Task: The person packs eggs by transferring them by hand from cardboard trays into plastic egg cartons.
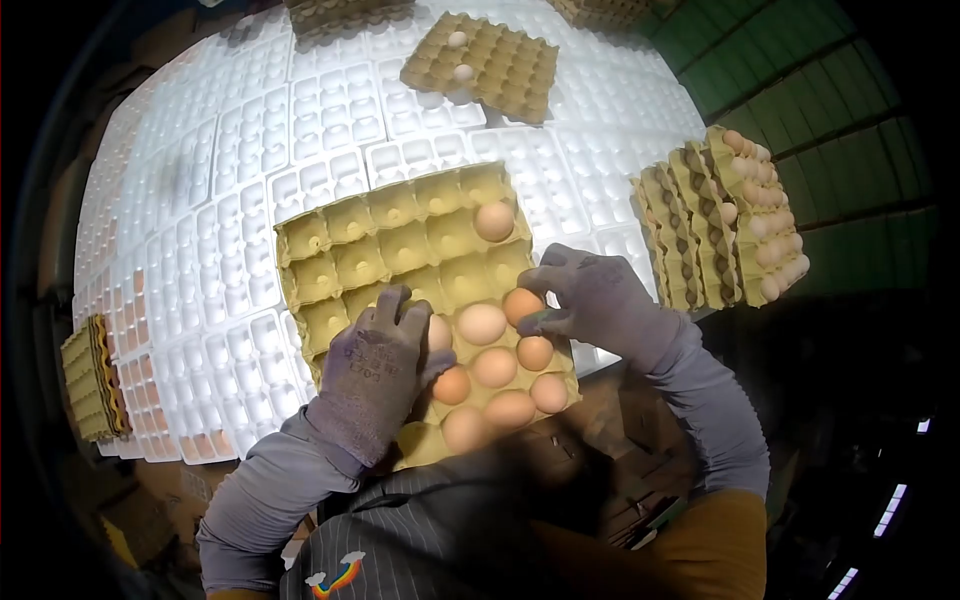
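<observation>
A yellowish cardboard egg tray (400, 255) lies in front of me, with several brown eggs (495, 367) grouped in its near right part. One separate egg (494, 221) sits in its far right corner. My left hand (375, 375), in a grey glove, curls its fingers and thumb around a pale egg (437, 333) at the left of the group. With thumb and fingers, my right hand (600, 305), gloved too, grips a darker brown egg (523, 305) at the tray's right side. Part of the tray's left side is hidden under my left hand.
White plastic egg trays (250, 130) cover the table beneath. A stack of filled cardboard trays (715, 220) stands at the right. Further back lies a cardboard tray (485, 65) with two eggs. More stacked trays (88, 380) are at the left edge.
</observation>
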`<state>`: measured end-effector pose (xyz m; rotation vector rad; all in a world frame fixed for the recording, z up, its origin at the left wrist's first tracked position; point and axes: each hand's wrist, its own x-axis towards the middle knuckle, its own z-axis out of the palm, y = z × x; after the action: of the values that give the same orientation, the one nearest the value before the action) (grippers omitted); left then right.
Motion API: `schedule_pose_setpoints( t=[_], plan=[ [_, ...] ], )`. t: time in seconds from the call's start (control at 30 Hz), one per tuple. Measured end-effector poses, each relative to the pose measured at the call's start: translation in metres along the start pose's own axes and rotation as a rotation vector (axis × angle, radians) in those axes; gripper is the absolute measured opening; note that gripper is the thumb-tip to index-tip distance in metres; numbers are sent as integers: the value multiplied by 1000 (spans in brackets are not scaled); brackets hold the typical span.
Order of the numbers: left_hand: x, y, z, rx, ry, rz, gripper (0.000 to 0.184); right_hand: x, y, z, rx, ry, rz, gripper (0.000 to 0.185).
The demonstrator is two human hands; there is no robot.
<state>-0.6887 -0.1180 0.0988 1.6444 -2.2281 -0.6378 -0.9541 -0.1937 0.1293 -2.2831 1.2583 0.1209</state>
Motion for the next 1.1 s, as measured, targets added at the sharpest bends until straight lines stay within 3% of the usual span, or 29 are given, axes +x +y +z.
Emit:
schedule_pose_setpoints(
  t=[0.03,0.13,0.17,0.23,0.3,0.33,0.4,0.43,0.5,0.6,0.63,0.67,0.7,0.73,0.77,0.8,0.83,0.9,0.97,1.0,1.03,1.07,1.1],
  plan=[
    [1,6,-3,102,-31,-9,36,-1,-1,-5,67,-9,41,44],
    [14,13,-44,-642,-354,-433,39,-22,15,-17,1355,-85,213,37],
    [9,-2,-24,-982,-246,-335,35,-29,13,-14,1489,29,113,33],
    [18,11,-20,-548,-121,-63,30,-27,21,-4,860,129,-189,34],
    [32,38,-10,-60,-46,103,22,-37,-1,-2,448,78,-92,37],
    [34,42,-5,32,-73,132,22,-38,-4,12,46,115,-103,39],
    [40,53,1,180,-170,112,22,-37,-13,26,-208,81,-71,44],
    [45,61,1,239,-244,67,24,-39,-8,31,-174,123,-88,45],
    [43,60,1,79,-186,98,24,-43,0,37,-104,199,-128,47],
    [33,36,-9,-143,-73,117,26,-56,-5,37,37,430,-15,47],
    [28,23,-16,-207,-30,115,27,-63,-16,29,428,409,146,48],
    [27,1,-26,-600,-215,57,41,-66,-5,39,705,486,122,50],
    [11,0,-36,-1206,-234,-224,47,-68,-16,36,1033,450,237,55],
    [0,-11,-33,-1518,-217,-366,53,-69,-29,33,1357,385,357,62],
    [-11,-22,-31,-1826,-158,-520,59,-66,-36,39,1483,297,361,69],
    [-17,-36,-28,-1864,-106,-482,53,-59,-43,44,1604,204,369,77],
    [-30,-52,-28,-1856,-46,-469,51,-46,-53,51,1850,160,293,63],
    [-53,-89,-16,-2021,-19,-465,44,-22,-91,55,1755,101,145,52],
    [-85,-130,-15,-2065,-23,-512,47,-7,-139,56,1469,146,121,40],
    [-101,-149,-14,-2028,-19,-533,50,7,-163,54,1184,106,15,41],
    [-121,-160,-20,-2130,50,-551,54,17,-177,60,1135,88,-13,42],
    [-143,-183,-18,-2283,-11,-390,59,30,-194,70,1094,61,-51,43],
    [-165,-191,-29,-2085,13,-515,62,40,-218,76,1049,39,-55,43]
  ],
)
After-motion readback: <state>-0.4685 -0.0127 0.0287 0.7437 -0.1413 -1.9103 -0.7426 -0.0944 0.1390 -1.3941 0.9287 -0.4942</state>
